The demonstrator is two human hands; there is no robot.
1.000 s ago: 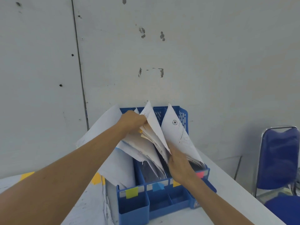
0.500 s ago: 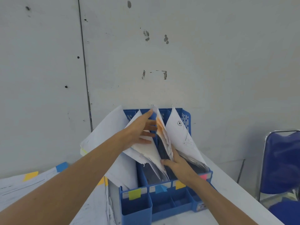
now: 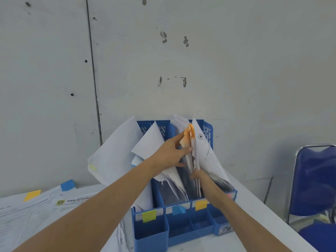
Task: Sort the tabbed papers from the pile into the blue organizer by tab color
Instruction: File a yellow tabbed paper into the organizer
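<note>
The blue organizer (image 3: 181,226) stands against the wall with papers upright in its slots. Its front carries a green-yellow tab (image 3: 149,215), a blue tab (image 3: 178,209), an orange-yellow tab (image 3: 201,204) and a pink tab (image 3: 229,195). My left hand (image 3: 171,153) presses flat, fingers spread, against the orange-tabbed papers (image 3: 189,135) in the third slot. My right hand (image 3: 197,176) is lower, its fingers tucked between those papers and the sheets of the pink slot. The pile of tabbed papers (image 3: 45,206) lies on the table at the left.
A white table (image 3: 258,215) holds everything, with the grey wall close behind. A blue chair (image 3: 316,180) stands at the right beyond the table edge. Loose sheets (image 3: 114,153) lean out of the organizer's left slot.
My left hand let go of the sheets, opened and moved right onto the orange-tabbed papers. My right hand slid deeper between the papers. The view dropped, showing more of the pile.
</note>
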